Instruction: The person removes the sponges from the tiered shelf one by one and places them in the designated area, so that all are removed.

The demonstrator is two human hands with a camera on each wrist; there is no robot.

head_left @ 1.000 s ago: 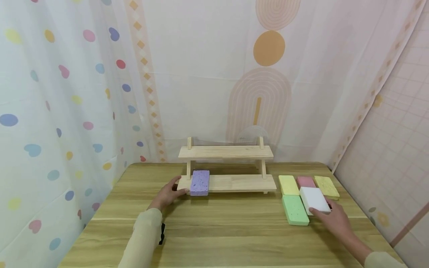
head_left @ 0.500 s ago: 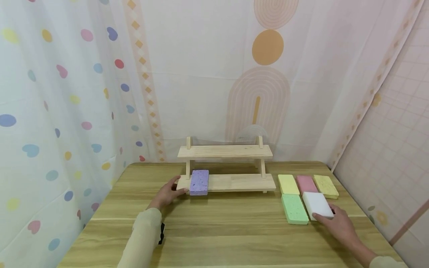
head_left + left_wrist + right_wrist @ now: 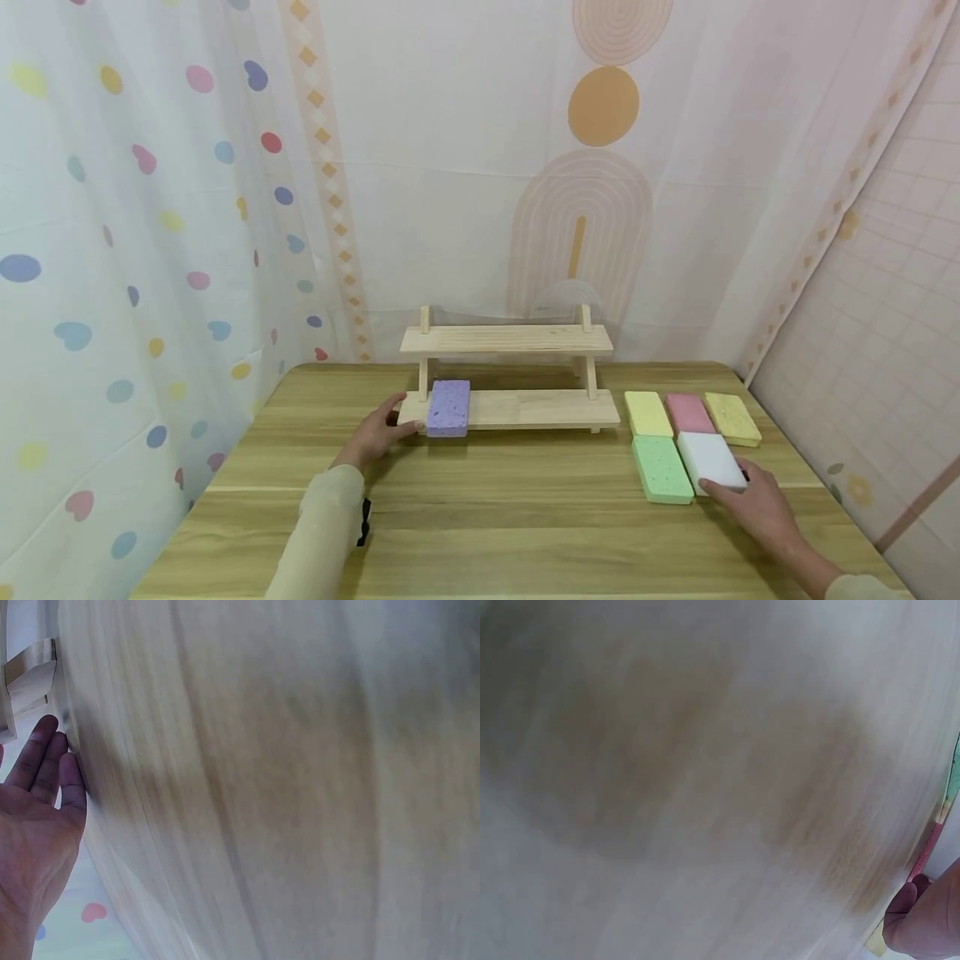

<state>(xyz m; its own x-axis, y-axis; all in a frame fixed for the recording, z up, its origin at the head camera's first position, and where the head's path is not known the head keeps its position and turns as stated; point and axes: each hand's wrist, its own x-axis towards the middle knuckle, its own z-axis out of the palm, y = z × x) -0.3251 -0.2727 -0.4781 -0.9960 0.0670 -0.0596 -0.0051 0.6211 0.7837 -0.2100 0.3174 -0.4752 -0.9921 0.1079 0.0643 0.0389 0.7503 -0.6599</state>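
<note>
At the left end of the lower board of a two-tier wooden shelf (image 3: pixel 543 408), my left hand (image 3: pixel 375 435) holds the board's end between thumb and forefinger. The left wrist view shows the other fingers (image 3: pixel 46 761) of that hand nearly straight. A purple sponge (image 3: pixel 448 408) lies on this board, just right of the thumb. My right hand (image 3: pixel 759 504) grips a white sponge block (image 3: pixel 710 461) by its near edge and right side, thumb at the front. Against the white block's left side lies a green sponge (image 3: pixel 663 469); a pink sponge (image 3: pixel 690 413) is behind it.
Left of the pink sponge lies a pale yellow sponge (image 3: pixel 648 413), and to its right a mottled yellow one (image 3: pixel 732 418). The shelf's upper board (image 3: pixel 510 338) stands near the table's back edge. Patterned curtains (image 3: pixel 450 183) hang behind the wood-grain table (image 3: pixel 525 517).
The white block has come down and towards me, settling beside the green sponge in my right hand, and more of the pink sponge shows. My left hand and the purple sponge have stayed put.
</note>
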